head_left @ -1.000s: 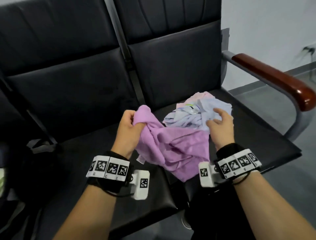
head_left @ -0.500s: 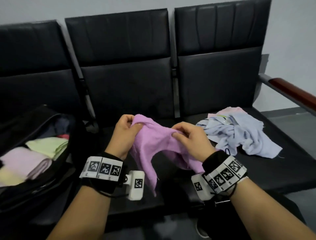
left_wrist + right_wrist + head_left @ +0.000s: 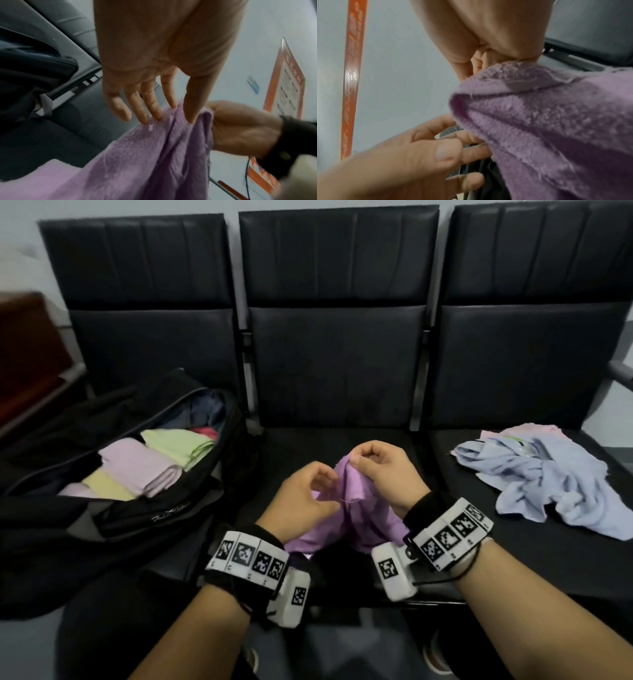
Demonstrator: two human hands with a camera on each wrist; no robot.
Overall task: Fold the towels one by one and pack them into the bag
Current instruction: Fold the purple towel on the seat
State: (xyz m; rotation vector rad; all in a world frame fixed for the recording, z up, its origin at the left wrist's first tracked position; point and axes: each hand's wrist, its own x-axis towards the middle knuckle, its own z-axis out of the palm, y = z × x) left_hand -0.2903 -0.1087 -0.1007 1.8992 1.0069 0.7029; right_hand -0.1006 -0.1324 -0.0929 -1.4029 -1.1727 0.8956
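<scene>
Illegible script logo (image 3: 170, 513) on bag (image 3: 144, 518)

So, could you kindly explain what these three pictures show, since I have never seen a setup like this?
No machine here: a person works with bare hands, wearing cameras. The wide picture comes from a head camera looking down at a row of black seats. The other two come from small cameras strapped on each wrist, looking along the fingers.

The right hand pinches the top edge of a purple towel, which hangs down between the hands. The left hand has straight fingers just touching the cloth; the left wrist view shows this best.

On the left seat, an open black bag already holds folded towels. On the right seat lies a crumpled pile of towels not yet folded.
</scene>
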